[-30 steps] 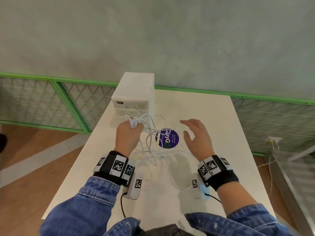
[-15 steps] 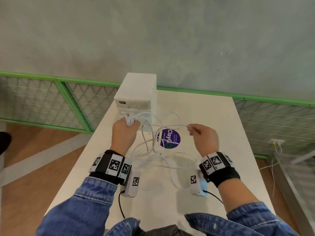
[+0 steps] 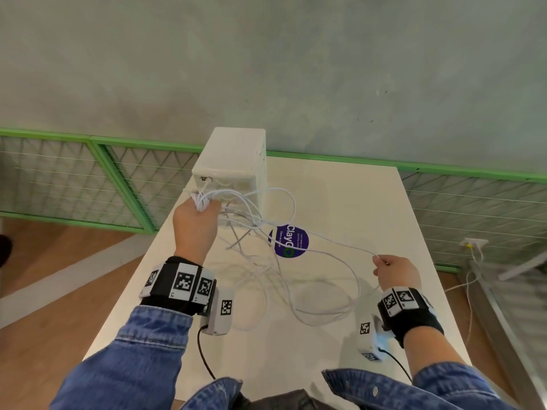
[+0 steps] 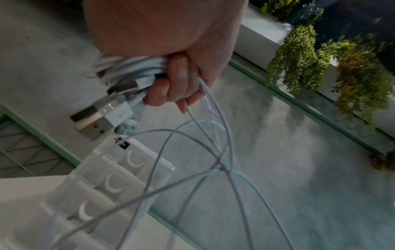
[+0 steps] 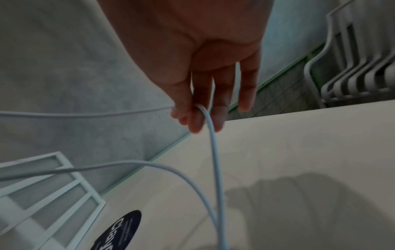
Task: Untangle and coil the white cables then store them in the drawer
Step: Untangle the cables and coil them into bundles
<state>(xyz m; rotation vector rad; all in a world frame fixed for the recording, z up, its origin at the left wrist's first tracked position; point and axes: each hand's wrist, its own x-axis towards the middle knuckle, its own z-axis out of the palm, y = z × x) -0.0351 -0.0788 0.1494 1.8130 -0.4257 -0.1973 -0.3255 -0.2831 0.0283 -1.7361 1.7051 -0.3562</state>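
Several white cables (image 3: 296,279) hang and lie in tangled loops over the white table (image 3: 349,208). My left hand (image 3: 195,220) is raised in front of the white drawer unit (image 3: 233,161) and grips a bundle of cable (image 4: 132,67) with USB plugs (image 4: 94,125) sticking out. Strands (image 4: 222,152) run down from that fist and cross in a knot. My right hand (image 3: 393,273) is out to the right above the table and pinches one strand (image 5: 211,135) between thumb and fingers, drawn taut toward the left hand. The drawer fronts (image 4: 111,184) look closed.
A round purple sticker (image 3: 290,241) lies on the table under the cables. A green-framed mesh fence (image 3: 88,184) runs behind the table below a grey wall. Stacked white chairs (image 5: 359,67) stand off to the right. Wooden floor lies at the left.
My right hand went from open to pinching a strand, then pulled it out to the right and toward me. The left hand rose slightly with its bundle.
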